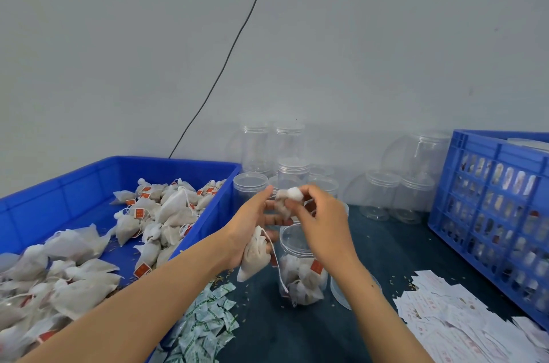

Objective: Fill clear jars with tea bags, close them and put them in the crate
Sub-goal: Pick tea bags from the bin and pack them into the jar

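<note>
Both hands are working just above an open clear jar (301, 269) that is standing on the dark desk (297, 333) and is already holding several tea bags in its lower half. The left hand (252, 226) is gripping a tea bag (252, 258) against its palm with the lower fingers curled round it, the bag hanging down beside the jar's mouth while its white string (277, 261) is trailing down across the jar's wall. The right hand (320, 214) is pinching another small white tea bag (294, 193) between thumb and fingertips, its grip closed on the bag's top, right by the left hand's raised fingertips. To the left a blue bin (89, 172) is holding a heap of loose tea bags (160, 214) with orange tags. In front of the bin's near corner, a pile of small green-and-white sachets (208, 324) is lying on the desk. Behind the hands a cluster of empty clear jars (291, 172) is standing against the grey wall (356, 50), some stacked, with more (398, 193) to the right. The blue crate (487, 214) is sitting at the right edge, showing filled jars through its slotted side. Near it, white paper labels (445, 312) are lying scattered on the desk. A black cable (231, 47) is running up the wall.
</note>
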